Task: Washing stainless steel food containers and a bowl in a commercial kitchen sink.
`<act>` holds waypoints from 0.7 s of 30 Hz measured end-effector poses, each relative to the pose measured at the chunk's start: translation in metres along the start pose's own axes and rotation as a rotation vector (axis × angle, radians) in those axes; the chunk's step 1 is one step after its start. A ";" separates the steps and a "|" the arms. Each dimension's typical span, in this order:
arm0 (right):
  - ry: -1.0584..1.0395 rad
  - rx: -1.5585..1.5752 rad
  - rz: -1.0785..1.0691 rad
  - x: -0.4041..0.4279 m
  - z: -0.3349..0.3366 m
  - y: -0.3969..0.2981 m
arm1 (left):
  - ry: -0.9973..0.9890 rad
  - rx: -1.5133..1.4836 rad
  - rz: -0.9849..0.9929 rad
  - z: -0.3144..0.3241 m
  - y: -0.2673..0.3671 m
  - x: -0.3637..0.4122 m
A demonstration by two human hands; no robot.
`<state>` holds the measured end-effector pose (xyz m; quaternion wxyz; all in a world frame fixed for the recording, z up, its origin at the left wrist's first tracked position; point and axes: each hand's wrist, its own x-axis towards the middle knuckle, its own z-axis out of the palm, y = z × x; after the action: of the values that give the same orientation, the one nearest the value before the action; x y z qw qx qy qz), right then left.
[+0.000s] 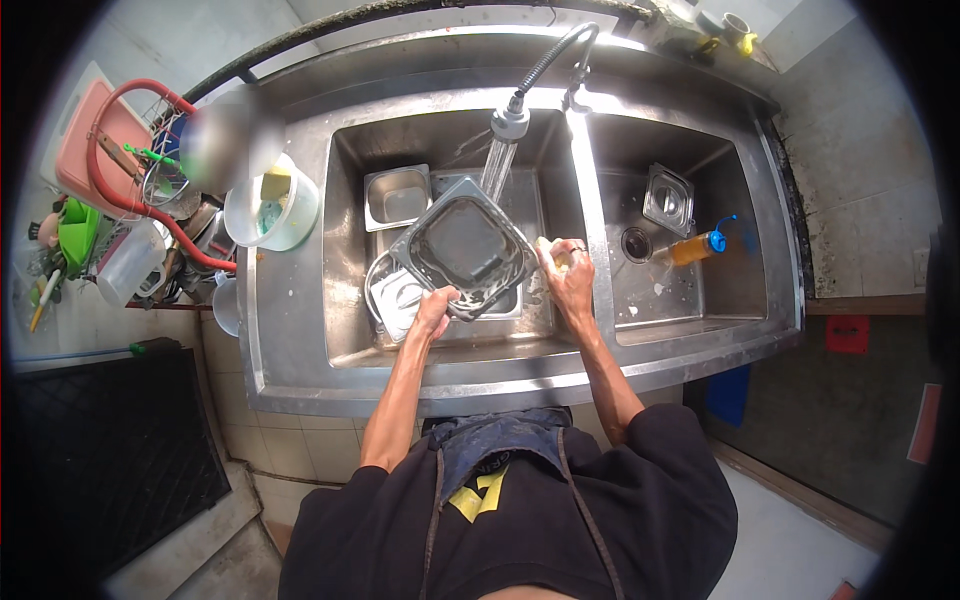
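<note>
My left hand (435, 311) grips the near corner of a square stainless steel food pan (465, 247), tilted above the left sink basin (349, 300). Suds cling to the pan's inner walls. At its right corner, my right hand (570, 274) is closed around a yellowish sponge (562, 261), mostly hidden by the fingers. Water runs from the spray head (510, 124) of the faucet behind the pan. Below lie a smaller steel pan (397, 196) and a steel lid (397, 300) with a handle; another steel container under the held pan is partly covered.
In the right basin (652, 300) lie a steel lid (669, 199) and an orange bottle with a blue cap (697, 247), near the drain (637, 244). A translucent bucket (300, 217) with a sponge stands on the left ledge. Beyond it are a crowded dish rack and a red hose (94, 169).
</note>
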<state>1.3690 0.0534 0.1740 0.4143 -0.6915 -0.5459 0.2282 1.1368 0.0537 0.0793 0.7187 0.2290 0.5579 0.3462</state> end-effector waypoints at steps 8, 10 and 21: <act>-0.007 0.164 -0.455 -0.001 -0.010 -0.077 | 0.006 -0.070 0.115 0.027 0.031 -0.025; -0.180 0.199 -0.497 0.002 0.005 -0.082 | 0.077 -0.091 0.228 0.042 0.032 -0.027; -0.404 0.038 -0.288 0.014 0.101 -0.031 | 0.170 0.427 0.277 0.048 0.048 -0.039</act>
<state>1.2784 0.1008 0.1457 0.3380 -0.5390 -0.7061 0.3108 1.1659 0.0589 0.1519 0.5503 0.4196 0.6401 0.3337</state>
